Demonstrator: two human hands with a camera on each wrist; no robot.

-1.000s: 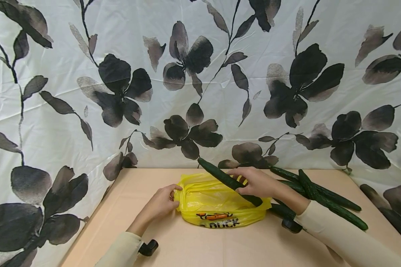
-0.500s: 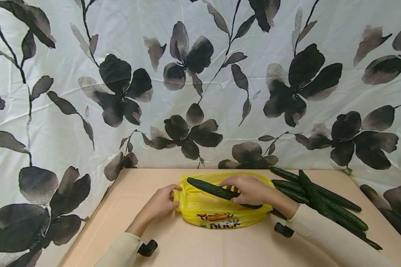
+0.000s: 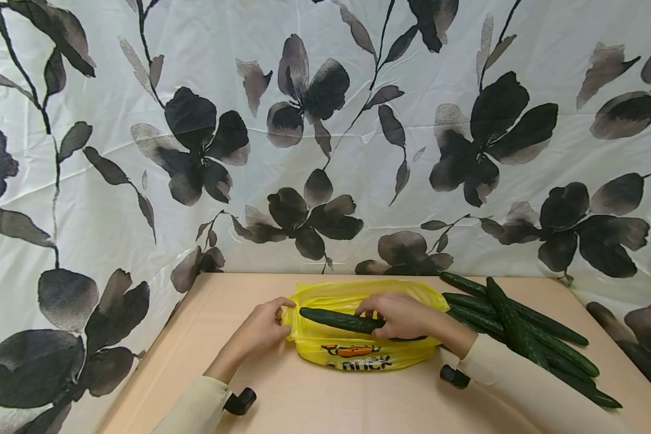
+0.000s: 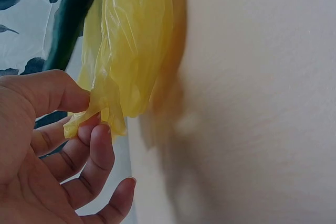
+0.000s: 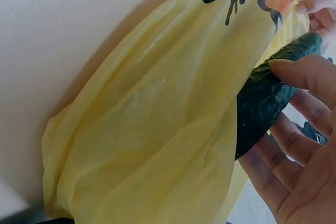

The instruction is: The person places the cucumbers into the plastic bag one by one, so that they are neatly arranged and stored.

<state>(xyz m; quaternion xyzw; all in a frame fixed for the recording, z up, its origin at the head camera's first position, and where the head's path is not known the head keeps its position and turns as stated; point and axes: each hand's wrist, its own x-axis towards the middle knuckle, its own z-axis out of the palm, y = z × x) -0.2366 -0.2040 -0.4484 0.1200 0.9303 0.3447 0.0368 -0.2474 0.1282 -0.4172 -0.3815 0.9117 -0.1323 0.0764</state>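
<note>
Head view, lower centre of the frame: thin yellow plastic bag (image 3: 352,346), crinkled and glossy, printed with black letters and an orange mark, lying on a tan table (image 3: 325,398) with its mouth facing up. Across that mouth, one long dark green cucumber (image 3: 339,320), slim, faintly bumpy, nearly level, tip pointing to frame left. Right hand (image 3: 404,315) curled round the cucumber's right half, fingers over the top. Left hand (image 3: 263,328) at the bag's left edge, thumb and fingers pinching the bunched film; plainer in the left wrist view, with the pinched plastic (image 4: 100,114) twisted into a thin tail. At frame right, just beside the bag, a loose pile of more cucumbers (image 3: 521,328) reaching toward the table's right edge. Bare tabletop in front of the bag and to its left. Behind, close to the bag, a white curtain (image 3: 325,132) with large black flowers.
</note>
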